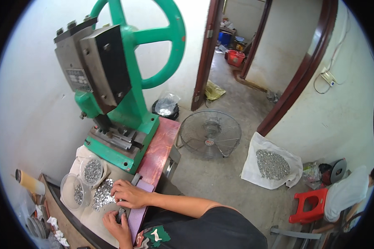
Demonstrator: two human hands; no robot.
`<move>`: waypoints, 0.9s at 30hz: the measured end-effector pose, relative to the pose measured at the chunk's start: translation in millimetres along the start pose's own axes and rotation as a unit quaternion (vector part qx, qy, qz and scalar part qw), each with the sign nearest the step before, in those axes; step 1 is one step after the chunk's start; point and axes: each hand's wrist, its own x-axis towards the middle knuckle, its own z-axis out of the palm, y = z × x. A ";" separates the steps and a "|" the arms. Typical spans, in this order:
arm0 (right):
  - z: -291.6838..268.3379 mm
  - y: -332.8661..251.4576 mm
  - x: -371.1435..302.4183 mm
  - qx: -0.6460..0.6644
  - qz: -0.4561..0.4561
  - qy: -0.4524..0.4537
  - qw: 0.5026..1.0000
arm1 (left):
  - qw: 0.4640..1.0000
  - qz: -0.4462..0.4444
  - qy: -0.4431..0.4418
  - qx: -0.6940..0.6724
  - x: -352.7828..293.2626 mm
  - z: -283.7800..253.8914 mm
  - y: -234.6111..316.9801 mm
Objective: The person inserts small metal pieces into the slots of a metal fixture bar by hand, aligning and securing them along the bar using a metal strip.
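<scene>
My right hand (129, 194) lies flat at the edge of a pile of small shiny metal parts (100, 196) on a pale cloth, fingers spread over them. Just below it, my left hand (115, 226) is closed on a small dark metal piece (120, 215). Two clear plastic bowls (91, 170) (72, 193) holding more of the metal parts stand just left of the pile. A purple strip (139, 209) lies under my right wrist.
A green hand press (124, 99) with a large handwheel stands on the red-brown table (162, 145) beyond the bowls. On the floor are a round fan (210, 133), a white sack of metal parts (272, 165) and a red stool (309, 204). Another person (347, 193) sits at the right.
</scene>
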 end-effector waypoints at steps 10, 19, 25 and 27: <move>10.9 1.0 -3.0 0.030 -0.032 -0.016 0.999 | 0.999 -0.035 0.017 -0.032 -12.2 -7.4 -3.8; -24.9 -14.4 11.4 -0.009 0.048 -0.088 0.995 | 0.994 -0.107 0.013 0.013 -7.3 -23.5 11.7; -18.5 -23.0 19.1 -0.004 0.088 -0.154 0.984 | 0.994 -0.104 -0.008 -0.033 -21.5 -39.5 -3.6; -17.3 -26.6 21.5 -0.028 0.088 -0.166 0.982 | 0.995 -0.095 -0.007 -0.038 -20.8 -40.6 -4.7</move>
